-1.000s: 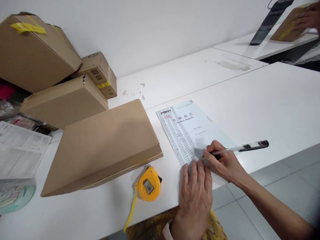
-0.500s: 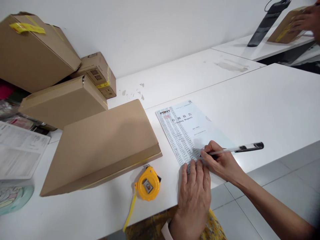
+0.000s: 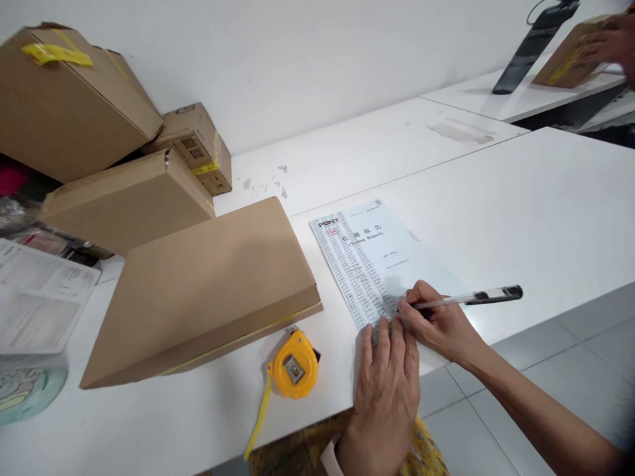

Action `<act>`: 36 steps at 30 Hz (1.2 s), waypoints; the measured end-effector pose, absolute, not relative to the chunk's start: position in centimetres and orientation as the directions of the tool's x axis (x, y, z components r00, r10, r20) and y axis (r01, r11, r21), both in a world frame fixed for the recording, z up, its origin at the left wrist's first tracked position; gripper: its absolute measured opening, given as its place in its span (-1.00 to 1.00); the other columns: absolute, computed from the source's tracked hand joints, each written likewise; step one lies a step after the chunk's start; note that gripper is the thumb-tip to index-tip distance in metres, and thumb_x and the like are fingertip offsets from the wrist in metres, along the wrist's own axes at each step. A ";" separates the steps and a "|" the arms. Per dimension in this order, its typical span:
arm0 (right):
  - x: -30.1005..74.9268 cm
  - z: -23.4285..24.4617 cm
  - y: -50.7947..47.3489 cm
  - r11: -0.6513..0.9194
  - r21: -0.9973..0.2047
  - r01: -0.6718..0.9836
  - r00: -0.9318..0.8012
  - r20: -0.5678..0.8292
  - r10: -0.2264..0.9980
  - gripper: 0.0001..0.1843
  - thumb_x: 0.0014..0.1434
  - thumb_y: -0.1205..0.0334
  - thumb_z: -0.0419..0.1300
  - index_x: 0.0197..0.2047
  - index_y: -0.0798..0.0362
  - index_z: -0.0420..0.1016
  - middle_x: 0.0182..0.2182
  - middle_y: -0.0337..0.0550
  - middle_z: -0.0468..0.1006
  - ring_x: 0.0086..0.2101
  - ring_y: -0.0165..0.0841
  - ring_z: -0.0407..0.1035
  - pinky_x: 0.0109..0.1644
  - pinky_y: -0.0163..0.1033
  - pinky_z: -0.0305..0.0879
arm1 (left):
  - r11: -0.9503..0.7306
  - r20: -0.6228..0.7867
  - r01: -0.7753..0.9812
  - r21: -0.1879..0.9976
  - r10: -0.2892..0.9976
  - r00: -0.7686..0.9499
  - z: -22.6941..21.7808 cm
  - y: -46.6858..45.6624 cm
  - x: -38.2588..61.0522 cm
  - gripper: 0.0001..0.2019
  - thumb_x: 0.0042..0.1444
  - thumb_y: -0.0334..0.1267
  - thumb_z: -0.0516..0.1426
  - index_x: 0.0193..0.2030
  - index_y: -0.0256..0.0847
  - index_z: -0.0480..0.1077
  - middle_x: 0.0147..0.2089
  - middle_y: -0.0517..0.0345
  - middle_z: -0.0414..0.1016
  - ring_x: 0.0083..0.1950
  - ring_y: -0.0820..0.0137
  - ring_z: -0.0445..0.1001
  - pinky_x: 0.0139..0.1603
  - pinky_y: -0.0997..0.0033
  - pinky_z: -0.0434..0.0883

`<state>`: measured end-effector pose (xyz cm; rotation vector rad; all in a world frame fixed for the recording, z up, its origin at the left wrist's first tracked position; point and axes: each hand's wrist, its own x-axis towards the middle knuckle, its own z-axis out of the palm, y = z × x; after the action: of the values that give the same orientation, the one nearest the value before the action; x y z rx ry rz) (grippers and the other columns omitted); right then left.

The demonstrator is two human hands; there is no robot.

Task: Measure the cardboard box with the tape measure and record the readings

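Note:
A printed testing report sheet (image 3: 377, 254) lies on the white table (image 3: 520, 205). My left hand (image 3: 387, 383) rests flat on the sheet's near corner, fingers stretched out, holding it down. My right hand (image 3: 436, 320) is closed on a clear pen with a black cap (image 3: 471, 297); the pen tip touches the sheet's lower part, just beyond my left fingertips. A yellow tape measure (image 3: 295, 365) sits to the left of my left hand, its tape hanging over the table's front edge.
A large flat cardboard box (image 3: 203, 291) lies left of the sheet, with more boxes (image 3: 124, 198) stacked behind it. Papers (image 3: 40, 297) lie at far left. At top right, another person's hand (image 3: 608, 43) touches a box on another table.
The pen has tilted slightly while its tip stays on the sheet. My left hand has stayed in place.

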<state>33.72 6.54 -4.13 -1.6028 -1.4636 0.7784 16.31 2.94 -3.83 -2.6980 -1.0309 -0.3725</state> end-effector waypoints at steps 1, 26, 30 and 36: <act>33.7 -4.2 6.5 -0.001 -0.874 0.485 0.138 0.076 0.988 -0.73 0.34 0.11 0.13 -0.39 -0.06 0.22 -0.52 -0.31 0.31 -0.55 -0.42 0.12 -0.51 -0.26 0.09 | -0.727 0.314 0.676 -0.120 0.618 0.720 -3.8 2.9 16.3 -0.51 0.34 -0.38 0.02 0.37 -0.46 0.30 0.36 -0.14 0.42 0.37 0.10 0.38 0.34 0.08 0.47; 33.8 -4.0 6.7 0.007 -0.877 0.480 0.172 0.102 0.980 -0.72 0.33 0.12 0.15 -0.41 -0.05 0.25 -0.52 -0.28 0.32 -0.54 -0.41 0.12 -0.50 -0.25 0.08 | -0.722 0.316 0.681 -0.121 0.622 0.716 -3.8 3.1 16.3 -0.54 0.35 -0.35 0.04 0.35 -0.41 0.33 0.35 -0.10 0.43 0.36 0.13 0.39 0.33 0.10 0.47; 33.7 -3.9 6.6 -0.002 -0.879 0.477 0.171 0.091 0.981 -0.72 0.33 0.12 0.14 -0.42 -0.06 0.23 -0.53 -0.29 0.31 -0.56 -0.43 0.10 -0.52 -0.25 0.06 | -0.718 0.307 0.686 -0.118 0.631 0.713 -3.9 3.0 16.3 -0.52 0.35 -0.34 0.05 0.37 -0.42 0.31 0.37 -0.11 0.40 0.39 0.12 0.36 0.35 0.09 0.45; 33.6 -3.6 6.7 -0.003 -0.880 0.475 0.166 0.086 0.982 -0.71 0.30 0.13 0.15 -0.44 -0.05 0.22 -0.52 -0.27 0.35 -0.54 -0.41 0.11 -0.51 -0.24 0.06 | -0.720 0.286 0.683 -0.119 0.634 0.718 -4.0 2.9 16.4 -0.47 0.33 -0.32 0.09 0.41 -0.45 0.25 0.40 -0.16 0.36 0.41 0.09 0.32 0.38 0.07 0.42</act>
<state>33.55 6.68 -3.57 -1.6046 -1.4296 0.7634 16.36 2.89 -4.00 -2.7078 -1.0526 -0.3334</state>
